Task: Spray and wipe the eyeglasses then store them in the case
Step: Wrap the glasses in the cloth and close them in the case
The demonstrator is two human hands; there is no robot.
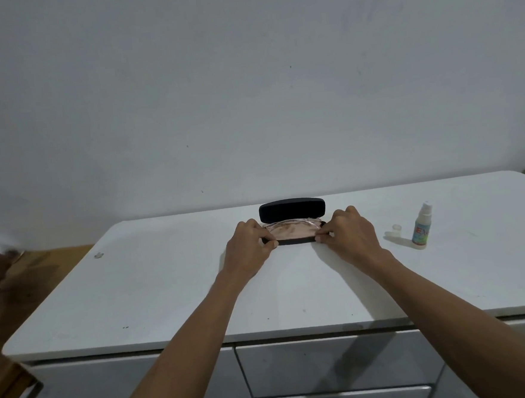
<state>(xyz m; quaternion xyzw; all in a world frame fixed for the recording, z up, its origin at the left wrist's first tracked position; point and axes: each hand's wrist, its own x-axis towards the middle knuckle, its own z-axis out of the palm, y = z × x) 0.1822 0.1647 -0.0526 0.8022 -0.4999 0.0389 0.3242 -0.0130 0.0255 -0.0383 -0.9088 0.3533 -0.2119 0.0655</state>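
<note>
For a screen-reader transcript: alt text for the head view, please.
Two hands, left hand and right hand, pinch the ends of an open black glasses case holding eyeglasses on a white countertop. A spray bottle and its cap stand to the right.

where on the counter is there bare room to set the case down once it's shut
Bare patches: the wide stretch of counter left of the left hand, and the front strip between the forearms. Crowded: right of the right hand, where the spray bottle and its cap stand, and around the open case.
</note>
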